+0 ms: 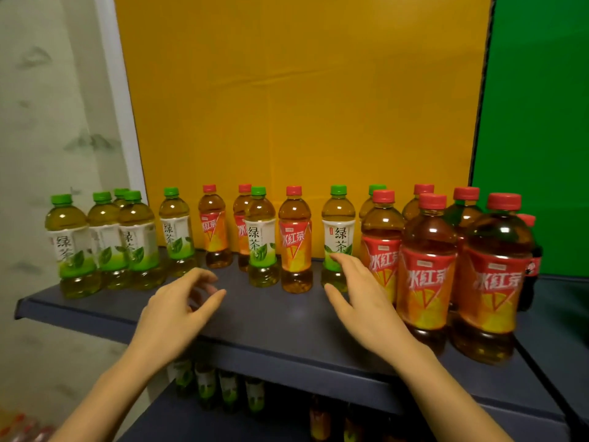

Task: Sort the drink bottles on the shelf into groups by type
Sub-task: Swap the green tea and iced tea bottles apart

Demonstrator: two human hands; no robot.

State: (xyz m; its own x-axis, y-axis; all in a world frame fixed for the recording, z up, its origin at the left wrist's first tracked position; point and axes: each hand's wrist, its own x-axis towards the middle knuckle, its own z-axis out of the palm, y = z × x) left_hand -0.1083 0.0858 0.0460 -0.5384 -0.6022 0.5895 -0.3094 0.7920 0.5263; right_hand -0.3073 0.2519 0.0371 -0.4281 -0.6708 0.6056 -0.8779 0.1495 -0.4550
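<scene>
standing upright on a dark blue shelf (261,317), drink bottles are seen lined up before a yellow backboard (302,106). at the far left, against a pale patterned wall (47,106), 4 green tea bottles (105,240) with green caps are clustered close together, and a 5th green tea bottle (176,232) is set just to their right. next along the back, 2 red-capped iced tea bottles (214,228) are placed, the 2nd partly hidden behind another green-capped bottle (261,237). the left hand (178,309) is held above the bare front of the shelf, empty, its fingers loosely curled and touching nothing. just right of the green-capped bottle, a single iced tea bottle (294,240) is seen near the middle. beside it stands a green tea bottle with a white label (338,231), and the right hand (363,301) is spread open in front of it, fingertips at its lower label and thumb low by its base; whether contact is made cannot be told, and nothing is gripped. further right, 1 more green cap (377,187) is glimpsed behind a dense group of iced tea bottles with red labels (428,266), which is gathered toward the shelf's right end. a dark bottle (531,266) with a red cap is tucked at the far right, in front of a green panel (535,138). on the lower shelf (191,422), more bottles are dimly visible.
</scene>
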